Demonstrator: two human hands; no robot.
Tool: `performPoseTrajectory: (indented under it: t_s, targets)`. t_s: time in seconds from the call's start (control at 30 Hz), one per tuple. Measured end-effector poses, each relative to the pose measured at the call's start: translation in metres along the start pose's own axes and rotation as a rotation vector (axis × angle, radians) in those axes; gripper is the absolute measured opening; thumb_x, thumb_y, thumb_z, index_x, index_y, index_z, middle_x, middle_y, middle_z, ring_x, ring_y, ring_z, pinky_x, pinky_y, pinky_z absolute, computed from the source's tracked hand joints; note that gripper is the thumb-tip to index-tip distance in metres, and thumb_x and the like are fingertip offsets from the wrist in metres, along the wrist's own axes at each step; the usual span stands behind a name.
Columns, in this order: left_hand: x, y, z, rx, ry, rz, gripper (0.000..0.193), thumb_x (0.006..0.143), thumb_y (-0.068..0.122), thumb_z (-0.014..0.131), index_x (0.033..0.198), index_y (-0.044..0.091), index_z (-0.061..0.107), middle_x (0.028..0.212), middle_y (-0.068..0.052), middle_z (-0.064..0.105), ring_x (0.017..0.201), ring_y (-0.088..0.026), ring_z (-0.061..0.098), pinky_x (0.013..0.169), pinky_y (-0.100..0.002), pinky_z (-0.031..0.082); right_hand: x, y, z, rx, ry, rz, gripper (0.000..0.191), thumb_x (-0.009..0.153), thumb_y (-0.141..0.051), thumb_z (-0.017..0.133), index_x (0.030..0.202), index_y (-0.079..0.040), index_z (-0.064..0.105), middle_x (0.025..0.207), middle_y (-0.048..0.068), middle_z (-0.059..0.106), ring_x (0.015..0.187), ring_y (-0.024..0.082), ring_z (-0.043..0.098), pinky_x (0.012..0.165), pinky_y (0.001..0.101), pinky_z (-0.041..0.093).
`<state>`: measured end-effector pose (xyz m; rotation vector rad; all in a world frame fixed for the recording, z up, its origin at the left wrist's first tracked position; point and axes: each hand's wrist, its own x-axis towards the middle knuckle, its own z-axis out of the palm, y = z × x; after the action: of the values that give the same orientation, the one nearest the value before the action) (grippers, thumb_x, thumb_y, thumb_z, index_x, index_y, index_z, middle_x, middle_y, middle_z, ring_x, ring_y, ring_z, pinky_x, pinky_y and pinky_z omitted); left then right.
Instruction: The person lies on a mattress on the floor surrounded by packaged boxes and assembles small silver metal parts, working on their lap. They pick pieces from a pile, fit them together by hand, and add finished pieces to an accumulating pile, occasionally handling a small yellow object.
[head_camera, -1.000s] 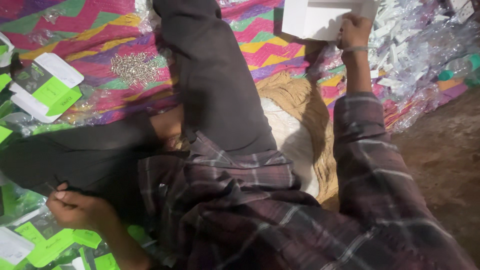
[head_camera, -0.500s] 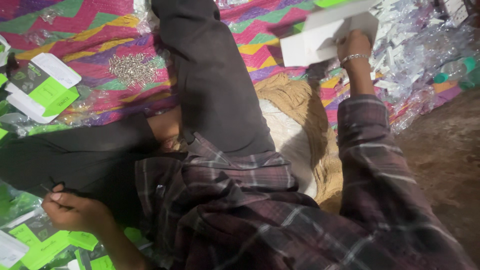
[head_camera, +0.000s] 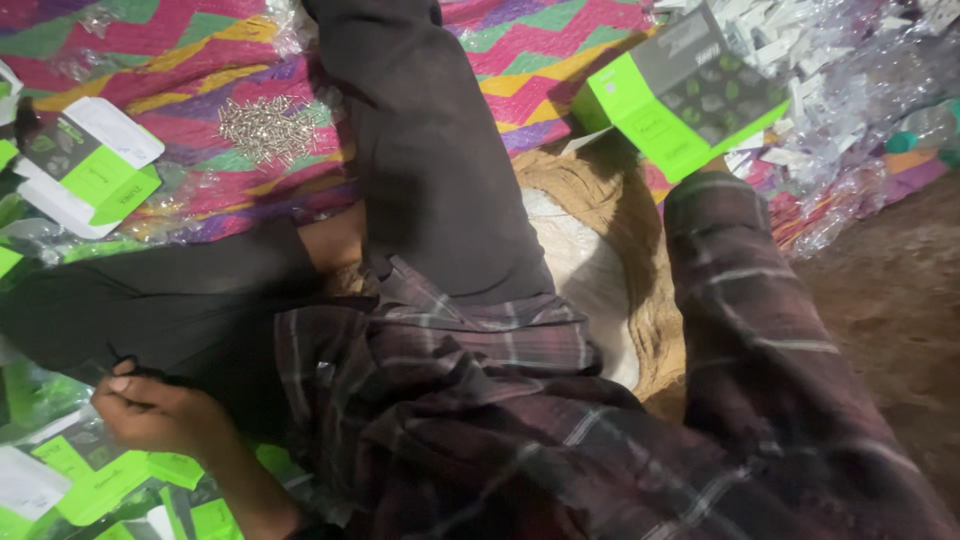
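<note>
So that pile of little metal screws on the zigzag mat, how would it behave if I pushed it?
The screws lie as a loose heap, so they would probably scatter rather than slide together. Some may roll, though the mat looks soft and might snag them.

Head-worn view, steeply downward, close

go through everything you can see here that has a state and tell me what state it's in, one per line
green and grey box: lifted off the mat, tilted, flaps shut, held from beneath.
right hand: hidden behind the box; grip cannot be seen.
left hand: fingers curled, resting by the flat green packs.
green and white pack: lying flat on the mat, closed.
screws: loose in a small pile.
zigzag mat: spread flat.
clear wrappers: crumpled, heaped.
</note>
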<state>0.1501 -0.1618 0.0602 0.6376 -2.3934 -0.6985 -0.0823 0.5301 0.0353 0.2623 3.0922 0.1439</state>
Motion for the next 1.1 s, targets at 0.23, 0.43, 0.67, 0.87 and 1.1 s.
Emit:
performPoseTrajectory:
  t_s: [0.23, 0.43, 0.67, 0.87, 1.1]
  targets:
    - [0.001, 0.003, -0.002, 0.017, -0.002, 0.042, 0.04, 0.119, 0.02, 0.039, 0.107, -0.009, 0.063, 0.105, -0.02, 0.065, 0.095, -0.034, 0.061, 0.088, -0.044, 0.05, 0.034, -0.028, -0.007, 0.007, -0.314, -0.101, 0.034, 0.094, -0.032, 0.069, 0.087, 0.001, 0.068, 0.077, 0.015, 0.063, 0.062, 0.025, 0.054, 0.055, 0.0392, 0.04]
    - [0.005, 0.008, -0.001, -0.06, -0.021, -0.01, 0.039, 0.119, 0.02, 0.038, 0.104, -0.01, 0.058, 0.103, -0.022, 0.063, 0.094, -0.033, 0.06, 0.089, -0.043, 0.05, 0.056, -0.074, -0.03, 0.98, -0.717, 0.101, 0.029, 0.092, -0.029, 0.07, 0.082, -0.002, 0.066, 0.072, 0.008, 0.058, 0.052, 0.015, 0.046, 0.044, 0.0331, 0.032]
    - [0.005, 0.009, -0.004, 0.005, -0.016, 0.008, 0.039, 0.12, 0.022, 0.039, 0.109, -0.009, 0.06, 0.101, -0.022, 0.062, 0.092, -0.034, 0.06, 0.085, -0.044, 0.049, 0.032, -0.078, 0.007, 1.488, -0.542, 0.317, 0.006, 0.085, -0.004, 0.064, 0.08, -0.004, 0.063, 0.068, 0.006, 0.064, 0.048, 0.01, 0.053, 0.041, 0.026, 0.038]
    - [0.007, 0.008, -0.003, 0.012, -0.01, 0.036, 0.041, 0.122, 0.025, 0.042, 0.106, -0.009, 0.059, 0.102, -0.022, 0.063, 0.092, -0.035, 0.06, 0.086, -0.045, 0.048, 0.027, -0.081, 0.027, 1.072, -0.422, 0.12, 0.016, 0.089, -0.013, 0.06, 0.081, -0.001, 0.066, 0.068, 0.01, 0.064, 0.055, 0.019, 0.059, 0.048, 0.0334, 0.044]
    - [0.007, 0.005, -0.002, 0.027, -0.014, 0.011, 0.042, 0.12, 0.026, 0.042, 0.105, -0.009, 0.058, 0.1, -0.022, 0.063, 0.09, -0.035, 0.059, 0.084, -0.045, 0.048, 0.011, -0.092, 0.037, 0.7, -0.294, -0.057, 0.032, 0.096, -0.029, 0.06, 0.087, -0.003, 0.077, 0.084, 0.021, 0.072, 0.078, 0.034, 0.069, 0.075, 0.0437, 0.052]
